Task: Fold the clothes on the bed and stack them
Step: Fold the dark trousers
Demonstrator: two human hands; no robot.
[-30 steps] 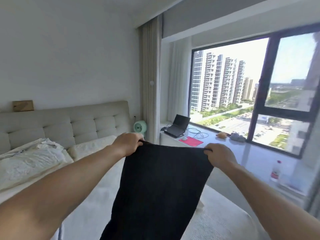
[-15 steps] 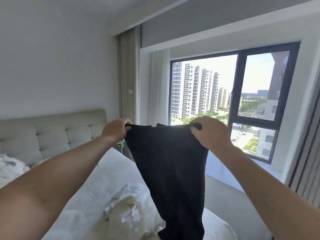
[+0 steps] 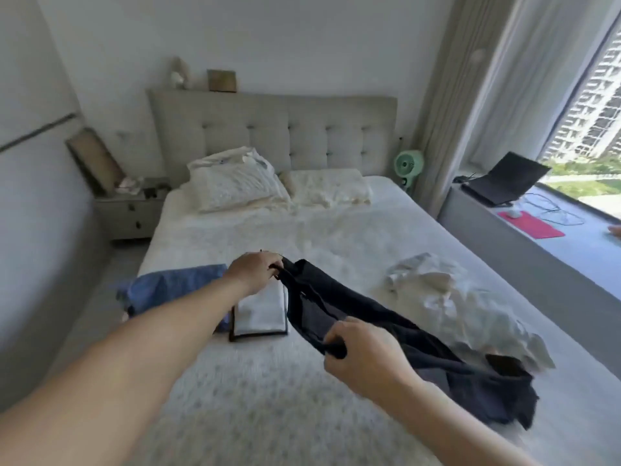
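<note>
A dark garment point(image 3: 396, 327) stretches low over the white bed point(image 3: 268, 391), trailing to the right. My left hand point(image 3: 255, 270) grips its far top corner. My right hand point(image 3: 363, 351) grips the near top corner, closer to me. A folded stack point(image 3: 260, 312), white on top with a dark piece beneath, lies just below my left hand. A blue garment point(image 3: 174, 290) lies left of the stack, partly behind my left forearm. A crumpled white garment point(image 3: 447, 297) lies on the right side of the bed.
Two pillows point(image 3: 235, 183) lean on the padded headboard point(image 3: 268, 129). A nightstand point(image 3: 131, 210) stands at the left, a green fan point(image 3: 408, 166) at the right. The window ledge holds a laptop point(image 3: 504, 179) and a red mat point(image 3: 531, 225).
I held the dark garment up toward the window; now it is lowered over the bed, my left hand far, my right hand near. The view has swung to the bed.
</note>
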